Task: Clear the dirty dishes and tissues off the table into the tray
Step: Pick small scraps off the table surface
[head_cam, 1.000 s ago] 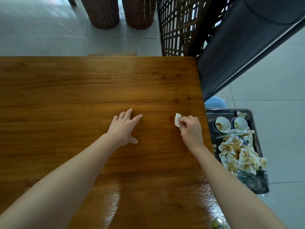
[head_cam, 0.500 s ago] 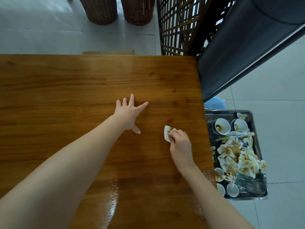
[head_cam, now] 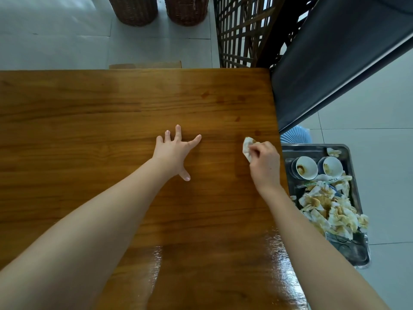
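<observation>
The glossy brown wooden table spreads wide to the left of the grip and toward the person, its top bare there, with wet shine along the near part. Its right edge runs just to the right of the gripping hand. Beyond the far right corner a dark grey slanted panel and a dark wooden lattice screen close off that side. Two brown woven wicker baskets stand on the pale tiled floor past the far edge.

Right of the grip and lower than the tabletop sits a rectangular steel tray, its long side parallel to the table edge. It holds a heap of brown-stained crumpled tissues at the near part and two stained white bowls at the far end.

The left hand lies flat on the wood, well to the left of the grip, fingers spread and straight, holding nothing. The right hand has its fingers curled, pinching a small crumpled, stained white tissue against the tabletop near the right edge. The tissue sticks out on the left of the fingertips. Its long axis runs roughly away from the person, the free end pointing toward the far edge.
</observation>
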{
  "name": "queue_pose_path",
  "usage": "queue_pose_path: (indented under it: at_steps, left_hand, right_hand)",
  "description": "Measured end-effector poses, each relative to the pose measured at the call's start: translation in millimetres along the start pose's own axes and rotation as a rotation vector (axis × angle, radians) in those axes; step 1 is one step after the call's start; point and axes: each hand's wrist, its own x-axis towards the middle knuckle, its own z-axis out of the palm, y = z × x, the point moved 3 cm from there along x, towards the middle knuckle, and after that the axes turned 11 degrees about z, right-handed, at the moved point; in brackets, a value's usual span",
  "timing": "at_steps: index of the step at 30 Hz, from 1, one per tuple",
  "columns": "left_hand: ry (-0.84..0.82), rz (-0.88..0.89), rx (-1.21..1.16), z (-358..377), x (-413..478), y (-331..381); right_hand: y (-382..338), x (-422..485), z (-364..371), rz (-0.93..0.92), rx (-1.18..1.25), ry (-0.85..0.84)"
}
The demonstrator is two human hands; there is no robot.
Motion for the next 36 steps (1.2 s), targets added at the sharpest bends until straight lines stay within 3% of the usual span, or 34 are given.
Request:
queue_pose_path:
  at_steps: [5, 12, 19, 26, 33, 36]
  left_hand:
    - [0.007, 0.002, 0.0, 0, 1, 0]
    - [0.016, -0.017, -0.002, 5, 6, 0]
    - [0.015, -0.019, 0.019, 6, 8, -1]
    - [0.006, -0.008, 0.022, 6, 8, -3]
    - [0.002, 0.005, 0.018, 5, 8, -2]
    - [0.002, 0.006, 0.018, 4, 7, -2]
  right_hand:
    - [8, -31, -3, 0.034, -0.017, 0.0]
    - [-29, -91, 33, -0.09, 0.013, -0.094]
    - [-35, -55, 35, -0.198, -0.046, -0.091]
    - [-10, 3, 9, 0.006, 0.017, 0.038]
    - [-1, -12, -1, -0.051, -0.051, 0.112]
    - [-15, -5, 0, -0.094, -0.05, 0.067]
